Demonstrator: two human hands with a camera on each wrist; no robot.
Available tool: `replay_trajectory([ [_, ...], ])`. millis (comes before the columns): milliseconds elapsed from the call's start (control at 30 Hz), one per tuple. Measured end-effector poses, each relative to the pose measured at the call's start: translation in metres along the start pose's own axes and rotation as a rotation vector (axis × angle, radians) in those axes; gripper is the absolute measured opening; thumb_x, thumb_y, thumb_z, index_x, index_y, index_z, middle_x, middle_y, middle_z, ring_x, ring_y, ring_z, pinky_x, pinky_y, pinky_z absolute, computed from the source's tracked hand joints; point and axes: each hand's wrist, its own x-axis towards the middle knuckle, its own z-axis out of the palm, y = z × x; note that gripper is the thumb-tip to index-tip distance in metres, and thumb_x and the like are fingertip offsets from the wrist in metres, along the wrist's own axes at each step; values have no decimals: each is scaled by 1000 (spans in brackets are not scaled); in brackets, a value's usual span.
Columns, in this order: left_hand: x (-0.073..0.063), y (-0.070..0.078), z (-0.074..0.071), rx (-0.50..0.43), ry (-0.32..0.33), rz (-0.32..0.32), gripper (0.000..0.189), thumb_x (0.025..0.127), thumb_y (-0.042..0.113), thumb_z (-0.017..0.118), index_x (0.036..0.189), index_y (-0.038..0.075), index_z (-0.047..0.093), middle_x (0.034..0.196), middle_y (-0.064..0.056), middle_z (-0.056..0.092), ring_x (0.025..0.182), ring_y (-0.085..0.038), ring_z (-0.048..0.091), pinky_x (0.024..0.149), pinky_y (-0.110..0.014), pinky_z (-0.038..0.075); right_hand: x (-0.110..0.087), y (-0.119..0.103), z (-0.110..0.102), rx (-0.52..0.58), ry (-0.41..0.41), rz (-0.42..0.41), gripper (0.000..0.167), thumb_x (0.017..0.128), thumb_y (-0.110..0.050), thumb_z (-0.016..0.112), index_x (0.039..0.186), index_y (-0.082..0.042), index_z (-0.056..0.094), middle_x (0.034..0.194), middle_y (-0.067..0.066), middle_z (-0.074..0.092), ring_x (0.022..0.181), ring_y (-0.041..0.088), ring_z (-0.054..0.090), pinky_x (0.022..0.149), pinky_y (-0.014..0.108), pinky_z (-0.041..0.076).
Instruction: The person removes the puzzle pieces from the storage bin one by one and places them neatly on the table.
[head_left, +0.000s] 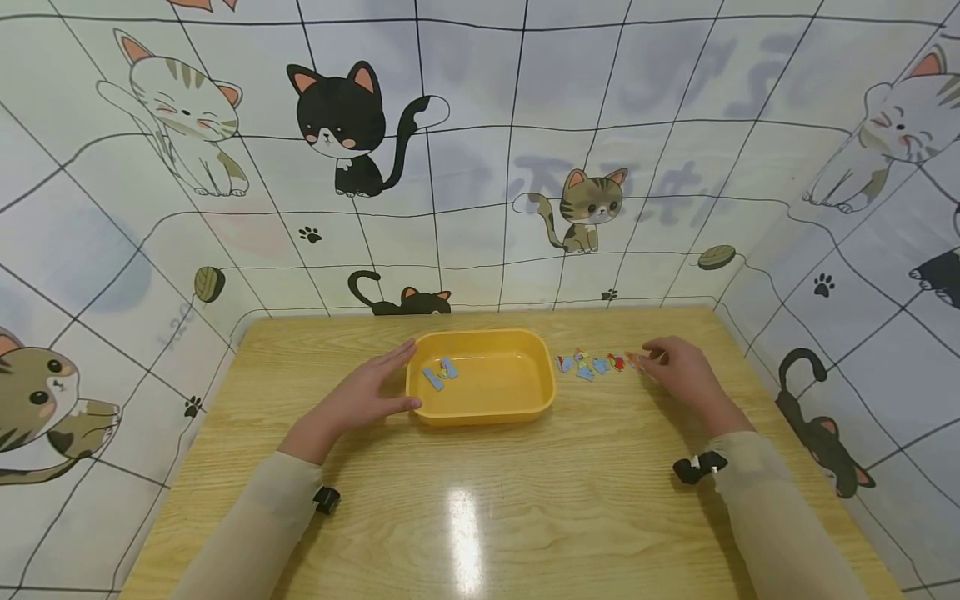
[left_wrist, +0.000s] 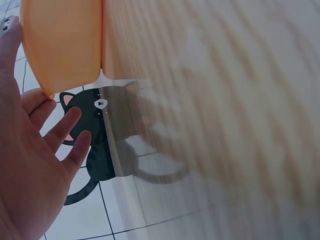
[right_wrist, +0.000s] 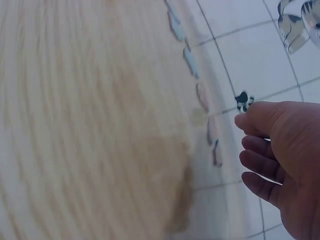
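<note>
A yellow plastic tray [head_left: 480, 408] stands on the table with a few small flat pale-blue pieces [head_left: 432, 379] at its left end. My left hand [head_left: 360, 396] touches the tray's left end, its fingers spread and fairly straight, thumb at the front corner and fingertips at the back one. To the right of the tray lies a row of small flat printed pieces [head_left: 584, 372], blue, red and yellow, like jigsaw pieces. My right hand [head_left: 682, 371] is at the row's right end, fingers loosely bent, fingertips right by an orange piece [head_left: 634, 360]. In the right wrist view nothing shows between thumb and fingers.
The wooden table [head_left: 390, 508] reaches back to a wall sheet [head_left: 480, 167] printed with cats and grid lines, which also encloses both sides. Dark straps with small devices [head_left: 699, 467] sit at the wrists.
</note>
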Motion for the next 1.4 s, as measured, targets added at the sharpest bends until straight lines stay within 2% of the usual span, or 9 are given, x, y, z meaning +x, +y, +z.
replay_trajectory([
  [367,1,-1,1,12,-5,-5,104,98,61,79,176,15,30,184,-2,22,166,-39,27,132,-65,25,14,-90,0,74,17,-208,35,104,-10,77,137,3,72,118,21,69,99,35,68,81,52,61],
  [567,0,-2,0,6,-17,-13,104,97,65,78,177,16,30,184,0,21,166,-36,26,132,-63,25,24,-140,13,90,-57,-318,36,104,-12,78,138,-1,71,122,15,68,103,32,65,87,50,59],
  [767,0,-2,1,15,-14,-2,105,98,65,77,176,14,30,184,-2,22,166,-38,27,132,-65,25,35,-182,32,36,-161,-371,41,102,-16,82,140,-3,70,125,14,69,106,31,68,88,48,61],
  [1000,0,-5,2,4,14,33,105,97,66,77,176,12,32,183,-6,24,164,-44,29,129,-70,25,43,-216,63,-43,-298,-420,49,104,-25,80,145,-3,66,129,15,68,115,30,68,95,47,60],
  [1033,5,-22,9,-6,12,60,105,98,68,76,176,13,31,184,-5,23,165,-43,29,130,-68,25,44,-221,66,-52,-315,-431,51,104,-26,80,147,-2,65,130,15,68,115,30,68,95,47,60],
  [1100,4,-22,9,-12,19,73,105,98,69,75,176,14,31,183,-6,24,164,-45,30,129,-71,26,45,-228,72,-70,-340,-451,53,105,-27,79,150,-3,64,131,15,68,114,28,69,94,45,60],
  [1233,5,-22,9,-10,11,60,106,97,70,75,176,14,31,184,-5,23,164,-44,29,130,-70,25,48,-242,84,-61,-385,-463,55,105,-26,79,153,-3,61,133,16,68,113,29,70,93,45,61],
  [1267,0,-4,1,-4,11,31,106,96,69,76,176,14,32,183,-5,24,164,-44,29,129,-72,25,49,-245,87,-57,-398,-465,55,106,-25,79,153,-4,61,133,16,67,114,30,70,93,45,61],
  [1400,1,-3,0,7,-7,-2,106,96,67,77,176,16,30,184,-2,22,166,-39,27,132,-66,24,55,-252,99,-47,-452,-470,57,106,-27,78,156,-6,59,137,15,68,119,31,70,98,45,61],
])
